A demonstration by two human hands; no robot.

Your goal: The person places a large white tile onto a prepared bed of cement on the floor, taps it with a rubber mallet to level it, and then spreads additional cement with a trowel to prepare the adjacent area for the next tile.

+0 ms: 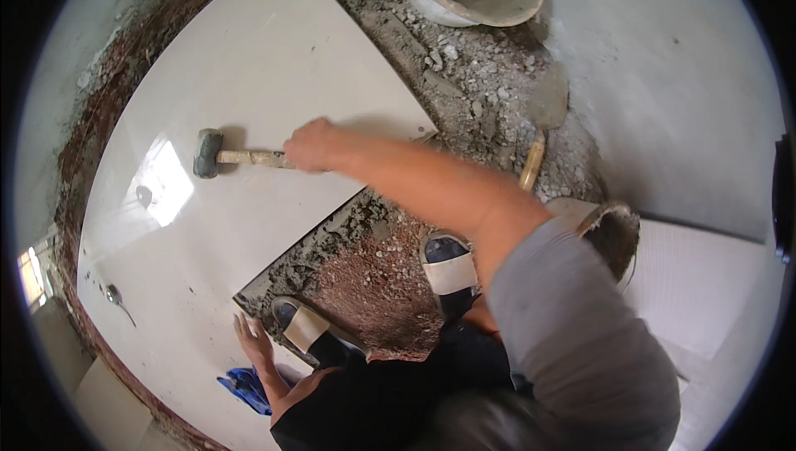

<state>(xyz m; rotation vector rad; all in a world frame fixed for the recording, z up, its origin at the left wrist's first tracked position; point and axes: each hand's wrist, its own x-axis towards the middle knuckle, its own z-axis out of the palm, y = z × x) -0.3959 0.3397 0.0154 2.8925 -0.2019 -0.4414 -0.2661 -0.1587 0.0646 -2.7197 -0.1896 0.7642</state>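
My right hand [311,145] is closed round the light handle of a rubber mallet [208,154]. The mallet's dark head is over a large, glossy cream floor tile [249,61]; I cannot tell whether it touches the surface. My left hand [253,340] lies with fingers stretched out on the tiled surface, close to a tile corner and beside my foot. Next to the left wrist is a crumpled blue thing [247,389], partly hidden by the arm. A small round metal piece with a thin stem [114,293] rests on the tiles farther left.
Reddish gravel [373,285] lies between my sandalled feet. A trowel [535,157] with a wooden handle lies on grey rubble to the right. Beyond it stands a basin of wet mortar [439,10]. A tipped bucket [609,231] is by my right elbow, before a pale tile [696,285].
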